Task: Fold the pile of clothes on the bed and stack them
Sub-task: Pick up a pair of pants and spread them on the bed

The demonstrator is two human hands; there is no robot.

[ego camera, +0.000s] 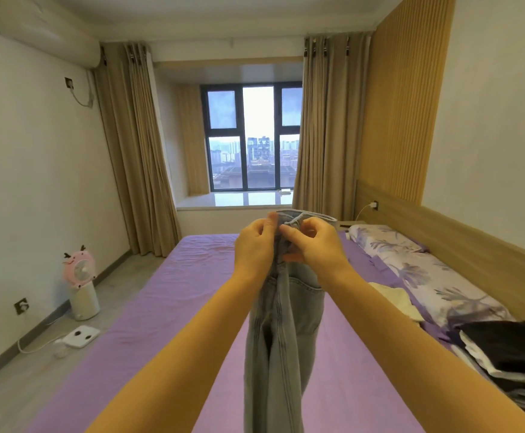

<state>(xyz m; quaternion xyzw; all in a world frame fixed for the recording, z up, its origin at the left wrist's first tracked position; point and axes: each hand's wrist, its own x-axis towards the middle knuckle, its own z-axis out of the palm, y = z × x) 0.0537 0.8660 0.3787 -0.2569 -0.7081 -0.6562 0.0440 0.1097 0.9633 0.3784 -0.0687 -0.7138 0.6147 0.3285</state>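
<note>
Roughly midway, I'd judge — left hand (pixel 256 245) and right hand (pixel 312 243) both pinch the waistband of the jeans (pixel 281 332), held up above the bed (pixel 173 307), not yet folded. Further right, loose pale clothes (pixel 395 300), then a folded stack (pixel 511 364). No containers in view.

Pale blue jeans (pixel 281 332) hang lengthwise over the purple bed (pixel 173 307) — folded stack (pixel 511 364) at its right edge.

jeans (pixel 281 332) legs run off the bottom edge.
</note>
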